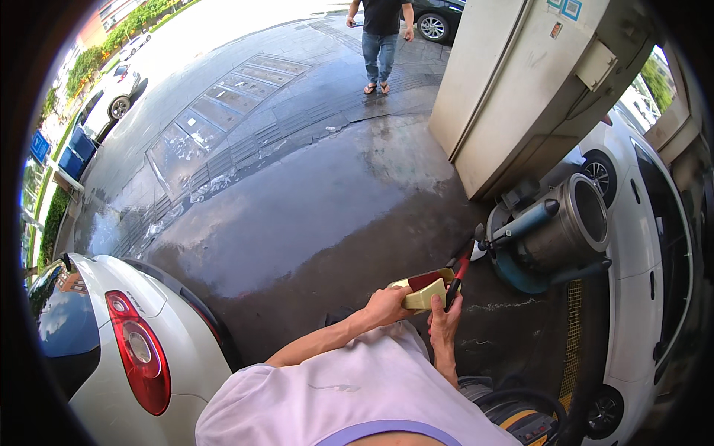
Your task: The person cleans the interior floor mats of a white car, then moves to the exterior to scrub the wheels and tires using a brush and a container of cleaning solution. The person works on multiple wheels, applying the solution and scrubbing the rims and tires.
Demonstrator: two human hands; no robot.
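In front of my chest, both hands are on a cream, box-like thing [424,299] with a dark red inner part; its exact kind does not show. My left hand [388,305] is closed around its left end. My right hand [445,321] is closed at its right end, the thumb and fingers pressed against it. A red and black rod-like tool [462,266] rises beside the right hand, its black lower part by the fingers. Whether that hand grips the tool too, I cannot tell.
A metal drum machine [554,223] with blue-grey parts stands at the right, by a tall beige cabinet [498,89]. White cars stand at the left [186,342] and right [639,245]. The pavement [297,223] is wet. A person [381,37] stands ahead. A black and yellow machine [520,416] sits low right.
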